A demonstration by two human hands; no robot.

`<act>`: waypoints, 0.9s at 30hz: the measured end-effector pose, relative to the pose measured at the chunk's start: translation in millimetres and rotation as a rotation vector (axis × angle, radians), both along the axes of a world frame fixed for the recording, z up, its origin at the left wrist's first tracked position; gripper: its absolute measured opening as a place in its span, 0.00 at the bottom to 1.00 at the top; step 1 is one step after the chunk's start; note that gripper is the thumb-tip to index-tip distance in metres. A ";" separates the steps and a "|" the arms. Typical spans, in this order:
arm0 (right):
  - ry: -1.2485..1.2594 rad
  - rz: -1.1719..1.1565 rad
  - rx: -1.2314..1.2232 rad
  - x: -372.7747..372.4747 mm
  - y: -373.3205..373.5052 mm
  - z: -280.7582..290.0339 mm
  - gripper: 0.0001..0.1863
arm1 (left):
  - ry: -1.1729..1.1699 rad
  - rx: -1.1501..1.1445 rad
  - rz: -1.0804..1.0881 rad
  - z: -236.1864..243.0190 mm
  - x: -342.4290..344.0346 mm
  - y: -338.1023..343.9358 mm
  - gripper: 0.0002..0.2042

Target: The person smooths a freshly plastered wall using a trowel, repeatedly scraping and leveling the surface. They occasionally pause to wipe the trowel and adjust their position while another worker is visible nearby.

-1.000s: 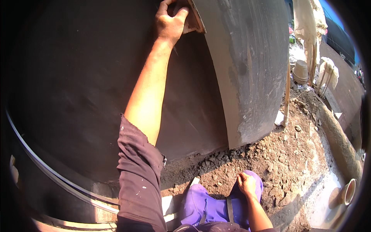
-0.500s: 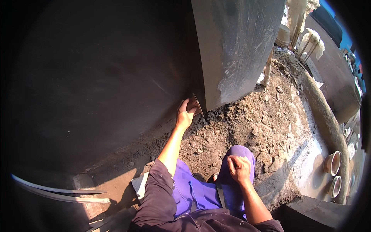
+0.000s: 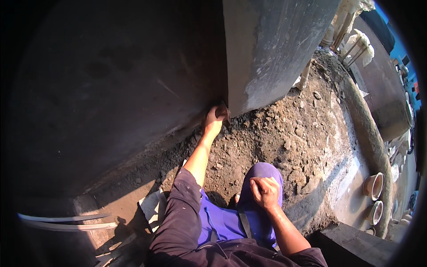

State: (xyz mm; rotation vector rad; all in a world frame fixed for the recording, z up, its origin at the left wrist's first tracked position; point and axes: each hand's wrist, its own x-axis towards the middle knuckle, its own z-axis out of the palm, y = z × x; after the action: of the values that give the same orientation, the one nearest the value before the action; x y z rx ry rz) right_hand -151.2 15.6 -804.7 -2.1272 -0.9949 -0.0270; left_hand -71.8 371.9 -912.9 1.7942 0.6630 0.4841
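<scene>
Bent over rough soil (image 3: 289,140), a person grips a thin float-like plate (image 3: 227,114) in the left hand (image 3: 213,122), fingers curled round its left side, at the foot of the corner where a dark, shaded wall face (image 3: 111,89) meets a lit grey one (image 3: 240,58); the plate stands on edge, apparently to line up with that corner. The right hand (image 3: 266,192), fingers folded into a loose fist with nothing visible inside, rests at the purple-trousered knee (image 3: 263,171), probably for balance. Round pots (image 3: 374,186) sit beyond the soil's right edge, well apart from both hands
</scene>
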 end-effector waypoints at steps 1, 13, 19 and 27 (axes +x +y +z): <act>0.010 -0.010 -0.001 1.5 0.3 -2.2 0.02 | 0.031 0.074 -0.001 11.4 0.5 -2.9 0.23; 0.056 -0.079 0.034 8.0 13.9 -0.1 0.04 | -0.142 0.323 -0.023 176.8 -7.1 9.2 0.21; 0.090 -0.118 -0.003 16.7 15.7 -11.5 0.07 | -0.302 0.547 -0.016 363.1 -5.5 14.5 0.20; 0.067 -0.144 -0.080 16.1 9.2 -12.1 0.08 | -0.850 0.924 -0.105 605.3 -19.0 27.3 0.19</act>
State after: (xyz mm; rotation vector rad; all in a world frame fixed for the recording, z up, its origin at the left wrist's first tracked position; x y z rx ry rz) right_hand -135.1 24.8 -816.8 -2.2549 -0.8152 0.0131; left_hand -90.8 399.2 -307.6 2.1452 -0.3250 1.5353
